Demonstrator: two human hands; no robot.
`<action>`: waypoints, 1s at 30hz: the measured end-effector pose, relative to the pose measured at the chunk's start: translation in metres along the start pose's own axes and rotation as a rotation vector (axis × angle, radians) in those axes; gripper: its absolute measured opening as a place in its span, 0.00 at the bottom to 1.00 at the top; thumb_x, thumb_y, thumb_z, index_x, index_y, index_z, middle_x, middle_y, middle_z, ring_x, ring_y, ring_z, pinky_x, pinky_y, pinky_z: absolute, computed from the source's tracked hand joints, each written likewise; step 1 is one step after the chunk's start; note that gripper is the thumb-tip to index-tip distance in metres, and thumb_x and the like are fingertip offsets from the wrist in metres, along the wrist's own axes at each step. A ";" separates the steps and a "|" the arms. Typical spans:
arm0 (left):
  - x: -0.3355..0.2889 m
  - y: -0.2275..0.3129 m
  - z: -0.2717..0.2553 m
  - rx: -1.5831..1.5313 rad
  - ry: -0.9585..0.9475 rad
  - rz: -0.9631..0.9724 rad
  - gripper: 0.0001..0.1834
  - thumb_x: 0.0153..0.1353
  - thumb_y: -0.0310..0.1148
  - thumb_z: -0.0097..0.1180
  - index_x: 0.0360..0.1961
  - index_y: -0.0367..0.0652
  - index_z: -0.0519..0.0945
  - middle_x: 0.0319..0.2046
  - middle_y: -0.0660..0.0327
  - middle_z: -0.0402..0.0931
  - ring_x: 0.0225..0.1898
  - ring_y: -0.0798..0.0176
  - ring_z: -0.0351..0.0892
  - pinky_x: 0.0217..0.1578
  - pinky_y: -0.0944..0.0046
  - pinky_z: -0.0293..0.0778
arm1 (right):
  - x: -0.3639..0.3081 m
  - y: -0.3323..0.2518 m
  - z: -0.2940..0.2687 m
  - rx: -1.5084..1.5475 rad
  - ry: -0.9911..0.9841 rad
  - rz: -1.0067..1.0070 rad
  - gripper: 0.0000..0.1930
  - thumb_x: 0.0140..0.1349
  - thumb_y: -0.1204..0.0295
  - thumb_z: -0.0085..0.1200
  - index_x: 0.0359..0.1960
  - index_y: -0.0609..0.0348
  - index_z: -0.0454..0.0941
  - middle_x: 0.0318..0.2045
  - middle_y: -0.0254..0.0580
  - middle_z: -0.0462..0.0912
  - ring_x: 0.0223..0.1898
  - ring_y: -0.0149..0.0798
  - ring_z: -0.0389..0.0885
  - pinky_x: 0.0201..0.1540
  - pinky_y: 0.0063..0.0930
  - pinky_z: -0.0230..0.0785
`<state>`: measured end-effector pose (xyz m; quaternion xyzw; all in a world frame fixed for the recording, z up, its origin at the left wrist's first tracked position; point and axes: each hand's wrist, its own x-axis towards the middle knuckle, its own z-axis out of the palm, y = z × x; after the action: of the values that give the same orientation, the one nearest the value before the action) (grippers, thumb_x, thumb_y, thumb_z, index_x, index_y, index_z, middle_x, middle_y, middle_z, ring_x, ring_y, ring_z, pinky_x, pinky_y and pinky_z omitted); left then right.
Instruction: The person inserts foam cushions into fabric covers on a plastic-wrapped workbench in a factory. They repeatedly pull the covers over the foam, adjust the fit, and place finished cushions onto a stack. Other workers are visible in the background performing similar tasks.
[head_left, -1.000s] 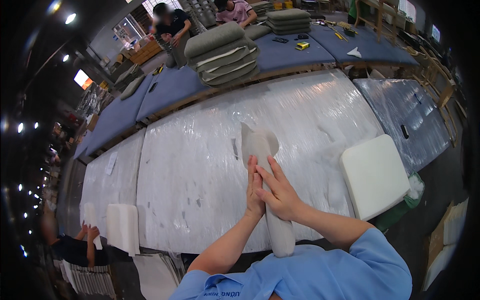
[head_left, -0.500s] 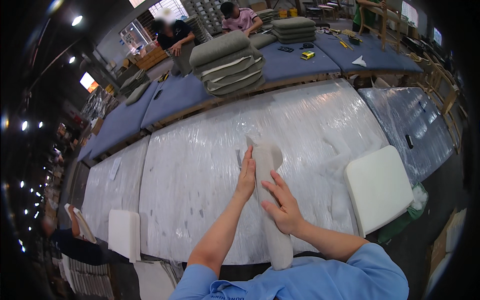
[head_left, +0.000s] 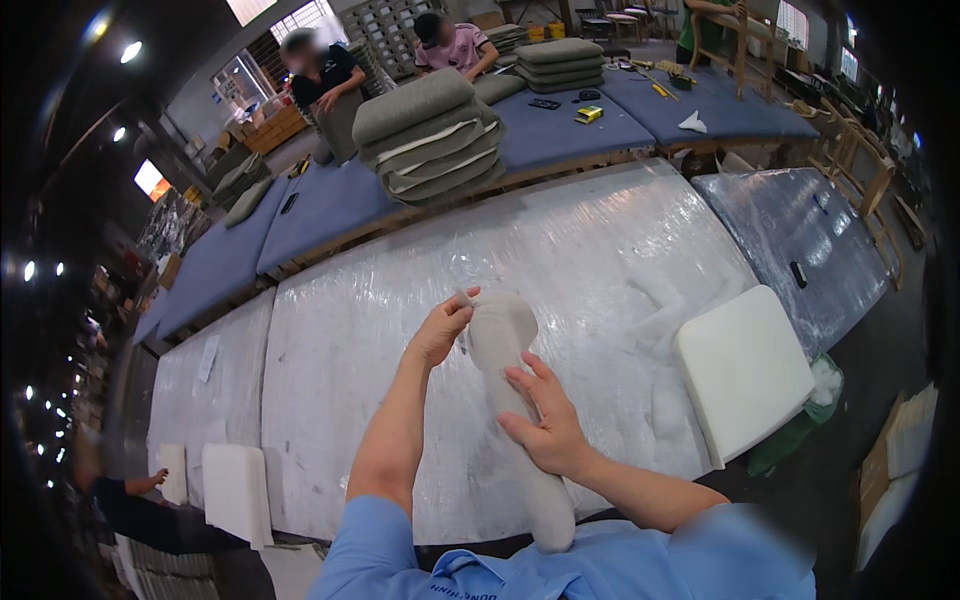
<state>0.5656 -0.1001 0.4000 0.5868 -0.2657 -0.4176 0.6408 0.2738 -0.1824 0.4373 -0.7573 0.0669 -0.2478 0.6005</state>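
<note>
A grey fabric-covered cushion (head_left: 503, 335) stands on edge in front of me, its near end against my blue shirt. At its far left corner, my left hand (head_left: 442, 328) is closed, with thumb and fingertips pinching the fabric. My right hand (head_left: 545, 415) rests along the right side, its fingers spread and touching the cover. Below both hands is a wide work surface (head_left: 350, 370) wrapped in clear plastic. The cushion's underside and the left palm are hidden.
To the right lies a white foam pad (head_left: 745, 370); another white pad (head_left: 236, 490) is at the near left edge. Beyond, a blue padded table (head_left: 560, 135) bears stacked grey cushions (head_left: 430, 140). Several co-workers are around, one (head_left: 150, 505) at the near left.
My left hand has gone from lying flat along the cushion to pinching its far corner. The cushion's far end has tilted, showing more of its face. The view has shifted slightly.
</note>
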 end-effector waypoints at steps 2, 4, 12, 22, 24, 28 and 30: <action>-0.001 -0.006 -0.003 -0.039 0.005 -0.007 0.39 0.66 0.49 0.67 0.71 0.40 0.69 0.58 0.63 0.79 0.59 0.66 0.76 0.64 0.62 0.68 | -0.002 0.000 0.004 -0.031 -0.015 -0.026 0.33 0.62 0.66 0.66 0.68 0.63 0.71 0.73 0.64 0.60 0.75 0.59 0.61 0.73 0.44 0.59; -0.008 -0.013 -0.009 -0.080 0.056 -0.010 0.34 0.66 0.49 0.67 0.67 0.41 0.74 0.56 0.65 0.81 0.58 0.67 0.77 0.62 0.62 0.70 | -0.002 -0.002 0.010 -0.029 -0.036 -0.031 0.35 0.61 0.64 0.67 0.69 0.62 0.70 0.73 0.64 0.61 0.75 0.60 0.61 0.74 0.46 0.57; -0.018 -0.008 -0.006 0.055 0.178 0.016 0.22 0.65 0.46 0.69 0.50 0.41 0.85 0.45 0.65 0.85 0.49 0.68 0.79 0.56 0.60 0.70 | 0.113 0.059 -0.001 -0.185 0.109 -0.065 0.40 0.72 0.46 0.51 0.72 0.69 0.63 0.70 0.67 0.65 0.73 0.64 0.61 0.76 0.45 0.53; -0.025 0.013 -0.009 0.126 0.055 -0.072 0.26 0.68 0.50 0.64 0.55 0.37 0.84 0.50 0.61 0.85 0.54 0.66 0.78 0.63 0.59 0.64 | 0.221 0.079 -0.004 0.049 -0.463 0.547 0.29 0.74 0.45 0.49 0.52 0.62 0.81 0.49 0.44 0.83 0.52 0.41 0.77 0.58 0.36 0.68; -0.022 0.010 -0.006 0.115 0.061 -0.048 0.27 0.70 0.51 0.62 0.56 0.37 0.83 0.50 0.61 0.84 0.54 0.66 0.78 0.62 0.61 0.66 | 0.222 0.081 -0.002 0.137 -0.429 0.415 0.24 0.74 0.48 0.52 0.43 0.60 0.82 0.39 0.37 0.83 0.42 0.34 0.76 0.49 0.32 0.69; -0.015 0.004 0.007 -0.037 0.068 0.012 0.29 0.72 0.53 0.57 0.60 0.37 0.79 0.51 0.62 0.82 0.54 0.64 0.78 0.59 0.62 0.69 | 0.213 0.082 0.009 0.244 -0.196 0.223 0.22 0.73 0.52 0.54 0.31 0.59 0.77 0.30 0.30 0.78 0.33 0.27 0.70 0.39 0.28 0.67; -0.013 -0.001 0.015 -0.140 0.074 0.018 0.31 0.73 0.54 0.55 0.62 0.37 0.76 0.52 0.61 0.81 0.54 0.63 0.78 0.58 0.62 0.71 | 0.209 0.077 0.013 0.214 -0.114 0.191 0.22 0.72 0.52 0.55 0.28 0.60 0.76 0.28 0.31 0.78 0.31 0.27 0.70 0.37 0.28 0.67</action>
<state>0.5465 -0.0968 0.4037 0.5531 -0.2172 -0.4075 0.6934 0.4759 -0.2752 0.4240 -0.6919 0.0777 -0.1521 0.7015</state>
